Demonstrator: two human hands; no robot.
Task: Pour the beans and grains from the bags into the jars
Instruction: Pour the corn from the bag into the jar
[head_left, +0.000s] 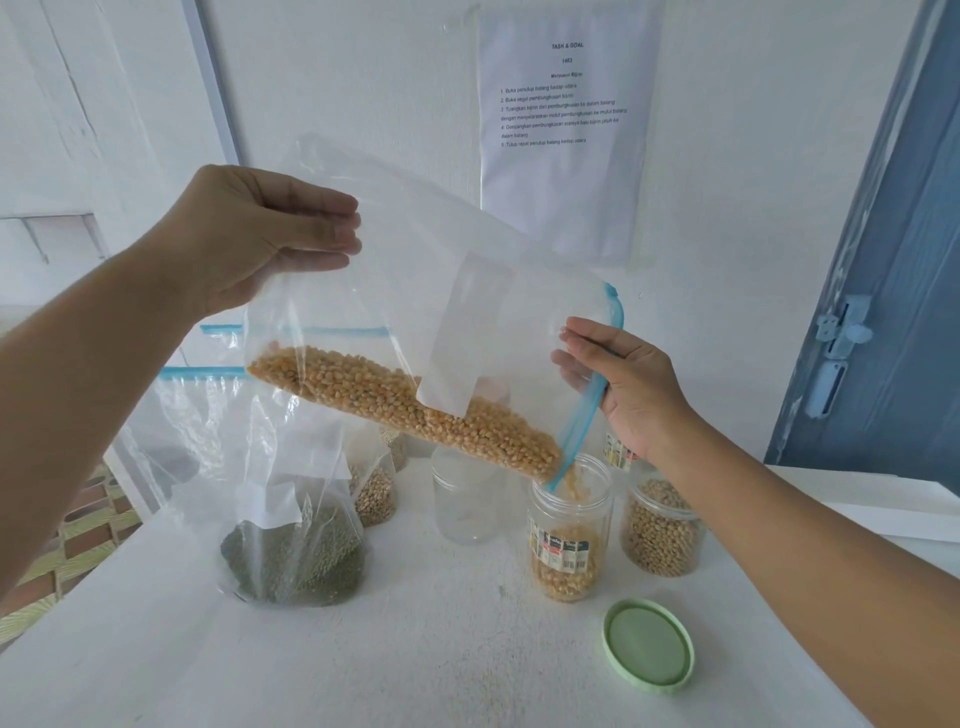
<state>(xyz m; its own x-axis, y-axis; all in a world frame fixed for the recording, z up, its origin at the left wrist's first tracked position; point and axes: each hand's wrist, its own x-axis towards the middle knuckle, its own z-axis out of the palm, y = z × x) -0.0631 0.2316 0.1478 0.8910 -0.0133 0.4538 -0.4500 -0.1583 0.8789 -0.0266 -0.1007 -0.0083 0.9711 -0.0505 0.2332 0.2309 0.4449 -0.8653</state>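
A clear zip bag (415, 291) with yellow corn kernels (415, 410) hangs tilted over an open labelled jar (569, 535). Kernels stream from the bag's blue-zipped mouth into that jar, which holds corn at its bottom. My left hand (260, 239) pinches the bag's raised bottom corner. My right hand (628, 384) grips the blue zip edge at the mouth, just above the jar. A second bag with green beans (291, 551) stands on the white table (363, 665) at the left. An empty clear jar (465, 499) stands behind the corn jar.
A green lid (649, 644) lies on the table in front of the corn jar. A jar of pale beans (662, 530) stands at the right, and more bags with grains (376, 493) at the back. A printed sheet (563, 124) hangs on the wall; a blue door (893, 291) is at right.
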